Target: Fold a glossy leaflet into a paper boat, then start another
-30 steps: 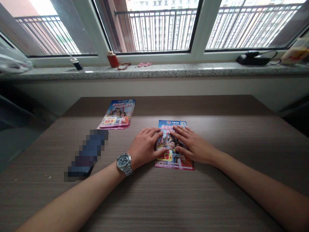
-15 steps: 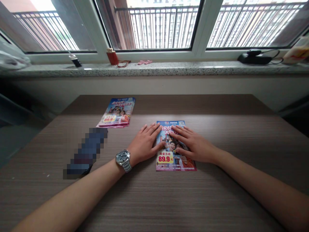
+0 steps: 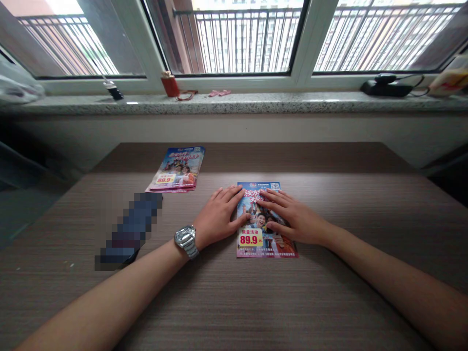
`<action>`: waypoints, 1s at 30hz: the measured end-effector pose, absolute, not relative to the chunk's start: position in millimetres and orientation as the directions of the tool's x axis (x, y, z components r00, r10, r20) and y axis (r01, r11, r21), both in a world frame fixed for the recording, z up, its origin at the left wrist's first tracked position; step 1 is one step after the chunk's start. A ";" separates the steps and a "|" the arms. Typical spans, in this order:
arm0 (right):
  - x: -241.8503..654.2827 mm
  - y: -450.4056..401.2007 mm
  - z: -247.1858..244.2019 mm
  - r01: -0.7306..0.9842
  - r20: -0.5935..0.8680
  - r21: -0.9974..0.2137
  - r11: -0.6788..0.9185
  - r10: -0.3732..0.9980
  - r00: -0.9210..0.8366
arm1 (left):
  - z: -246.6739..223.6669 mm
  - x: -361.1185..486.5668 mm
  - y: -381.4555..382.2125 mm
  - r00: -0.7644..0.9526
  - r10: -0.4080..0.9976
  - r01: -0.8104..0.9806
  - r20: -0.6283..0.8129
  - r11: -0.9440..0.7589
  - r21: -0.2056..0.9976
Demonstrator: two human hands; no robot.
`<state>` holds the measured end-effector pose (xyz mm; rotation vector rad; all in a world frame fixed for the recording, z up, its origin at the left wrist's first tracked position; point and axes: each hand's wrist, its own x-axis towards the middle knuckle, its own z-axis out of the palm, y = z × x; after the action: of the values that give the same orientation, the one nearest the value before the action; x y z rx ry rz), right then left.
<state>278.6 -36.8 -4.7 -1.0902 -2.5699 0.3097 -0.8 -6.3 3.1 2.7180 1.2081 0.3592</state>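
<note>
A colourful printed flyer point(image 3: 252, 246) with "89.9" in red lies flat on the brown wood-grain table point(image 3: 226, 302) before me. My left hand point(image 3: 219, 214), with a silver watch point(image 3: 186, 240) at its wrist, rests palm down at the flyer's left edge; its thumb and fingertips touch the paper. On the right part of the flyer my right hand point(image 3: 296, 217) lies flat, fingers apart and pointing left, covering some of the print. Neither hand grips anything. Farther back on the left is a stack of the same flyers point(image 3: 179, 168), slightly fanned at its lower edge.
Left of my left forearm lies a dark pixelated object point(image 3: 131, 229). The granite windowsill point(image 3: 256, 103) behind the table holds a red container with a strap point(image 3: 170, 84), a small dark bottle point(image 3: 114, 91), pink pieces point(image 3: 219, 93) and a black device with a cable point(image 3: 386, 87).
</note>
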 end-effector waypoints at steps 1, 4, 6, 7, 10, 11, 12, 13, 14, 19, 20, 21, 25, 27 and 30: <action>278.7 -36.8 -4.3 0.652 0.217 -0.330 0.682 0.727 -0.651 | 3.1 -0.7 -6.4 0.648 0.745 0.710 0.157 -0.666 0.229; 279.3 -37.1 -3.7 0.645 0.229 -0.361 0.674 0.734 -0.639 | 3.0 -0.4 -6.5 0.647 0.744 0.705 0.166 -0.667 0.241; 280.3 -37.4 -4.1 0.637 0.245 -0.381 0.670 0.737 -0.629 | 2.7 -0.4 -6.6 0.648 0.742 0.701 0.171 -0.669 0.247; 281.0 -37.6 -4.5 0.632 0.254 -0.388 0.671 0.737 -0.627 | 2.6 -0.4 -6.6 0.648 0.742 0.701 0.171 -0.669 0.249; 282.9 -38.5 -5.4 0.622 0.268 -0.402 0.673 0.735 -0.622 | 2.7 -0.5 -6.8 0.648 0.743 0.701 0.164 -0.667 0.250; 283.3 -38.9 -5.4 0.621 0.270 -0.405 0.671 0.736 -0.620 | 2.9 -0.4 -6.9 0.648 0.744 0.703 0.163 -0.667 0.248; 283.6 -39.4 -5.3 0.621 0.271 -0.408 0.669 0.739 -0.617 | 3.0 -0.4 -7.0 0.648 0.745 0.704 0.161 -0.666 0.246; 283.8 -40.0 -5.1 0.622 0.272 -0.411 0.666 0.741 -0.614 | 3.1 -0.3 -7.1 0.648 0.745 0.706 0.160 -0.666 0.243; 283.8 -40.5 -4.9 0.623 0.273 -0.414 0.664 0.743 -0.611 | 3.1 -0.3 -7.2 0.648 0.745 0.706 0.160 -0.666 0.241; 283.1 -41.9 -5.1 0.615 0.289 -0.430 0.661 0.746 -0.600 | 1.7 -0.5 -7.3 0.650 0.741 0.702 0.167 -0.670 0.242; 282.9 -42.0 -5.4 0.611 0.296 -0.434 0.663 0.745 -0.598 | 1.3 -0.7 -7.2 0.649 0.741 0.702 0.172 -0.670 0.242; 282.8 -42.1 -5.7 0.607 0.305 -0.437 0.664 0.744 -0.594 | 1.1 -0.8 -7.0 0.648 0.742 0.702 0.173 -0.670 0.242; 282.4 -42.3 -6.9 0.600 0.335 -0.439 0.668 0.742 -0.581 | 1.4 -0.9 -6.5 0.647 0.744 0.705 0.168 -0.668 0.241; 282.4 -42.2 -6.8 0.597 0.344 -0.441 0.671 0.740 -0.578 | 2.1 -0.5 -6.4 0.646 0.746 0.708 0.163 -0.665 0.239; 282.9 -43.0 -5.2 0.598 0.349 -0.455 0.660 0.750 -0.562 | 2.9 0.3 -6.5 0.644 0.750 0.713 0.152 -0.660 0.237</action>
<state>282.9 -43.0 -5.2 -1.0449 -2.3564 0.3889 0.3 -6.5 2.9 2.7053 1.2118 0.3560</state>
